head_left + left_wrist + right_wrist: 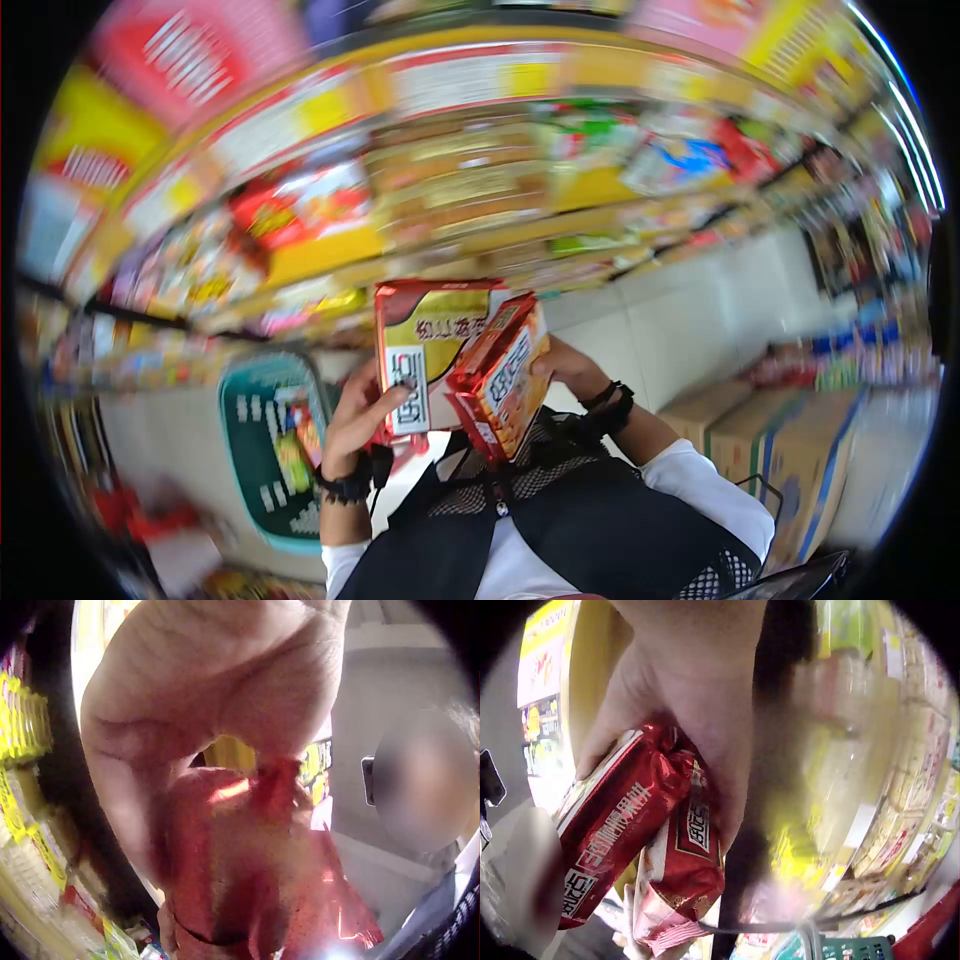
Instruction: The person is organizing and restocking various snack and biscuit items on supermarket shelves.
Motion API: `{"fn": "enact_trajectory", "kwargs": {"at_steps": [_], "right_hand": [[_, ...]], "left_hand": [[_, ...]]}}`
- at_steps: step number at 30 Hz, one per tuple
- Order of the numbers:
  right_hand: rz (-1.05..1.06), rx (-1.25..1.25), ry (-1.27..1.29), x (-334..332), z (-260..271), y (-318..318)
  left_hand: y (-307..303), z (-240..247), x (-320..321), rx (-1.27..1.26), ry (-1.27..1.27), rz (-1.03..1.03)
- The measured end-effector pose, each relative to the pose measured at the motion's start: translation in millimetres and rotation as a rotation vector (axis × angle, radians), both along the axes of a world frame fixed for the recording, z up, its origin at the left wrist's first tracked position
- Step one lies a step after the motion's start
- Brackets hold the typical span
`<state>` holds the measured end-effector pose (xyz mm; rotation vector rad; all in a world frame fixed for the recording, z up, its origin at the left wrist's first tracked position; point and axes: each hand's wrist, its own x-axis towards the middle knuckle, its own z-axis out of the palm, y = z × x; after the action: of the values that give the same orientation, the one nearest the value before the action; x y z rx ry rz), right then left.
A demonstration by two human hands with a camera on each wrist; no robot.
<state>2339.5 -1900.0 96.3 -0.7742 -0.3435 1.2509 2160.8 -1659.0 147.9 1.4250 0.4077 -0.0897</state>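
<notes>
In the head view the left hand [360, 415] grips a red and gold flat package [435, 325], thumb across its front. The right hand [570, 365] holds a second red package with a biscuit picture [500, 385], tilted and overlapping the first one's right side. The left wrist view shows the left hand [217, 682] curled round a shiny red wrapper [202, 862], blurred. From the right wrist the right hand [697, 697] is seen gripping a red package with white lettering [615, 832]; another red wrapper [686, 862] lies against it.
A green basket [235, 450] with a few colourful packs stands on the floor at the left. Shelves of packaged snacks [460, 190] curve across the front, with price labels [470, 85] on their edge. Cardboard boxes [760, 440] stand at the right.
</notes>
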Motion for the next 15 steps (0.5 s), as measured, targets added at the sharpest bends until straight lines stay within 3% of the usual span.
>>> {"fn": "enact_trajectory", "kwargs": {"at_steps": [3,5,6,7,9,13,15], "right_hand": [[-0.141,0.061,0.021,-7.9,-23.7,-51.9],[-0.231,0.052,0.032,-14.3,-25.8,-87.3],[-0.295,0.055,0.018,-20.5,-28.8,-106.3],[-0.356,0.075,0.051,-25.1,-31.7,-122.8],[-0.423,0.129,0.068,-30.8,-39.2,-149.7],[-0.672,0.19,0.082,-37.9,-37.8,-214.0],[-0.678,0.225,0.062,-22.1,-64.9,-246.3]], "left_hand": [[-17.4,18.0,37.3,-0.001,-0.163,-0.134],[-30.7,31.6,63.6,0.287,-0.25,-0.02],[-42.1,47.0,73.4,0.288,-0.213,0.053],[-52.8,52.3,87.7,0.364,-0.35,0.121],[-79.4,79.9,103.4,0.366,-0.484,-0.008],[-169.6,140.2,144.0,0.155,-0.724,-0.575],[-228.1,160.6,176.3,0.072,-0.92,-0.911]]}}
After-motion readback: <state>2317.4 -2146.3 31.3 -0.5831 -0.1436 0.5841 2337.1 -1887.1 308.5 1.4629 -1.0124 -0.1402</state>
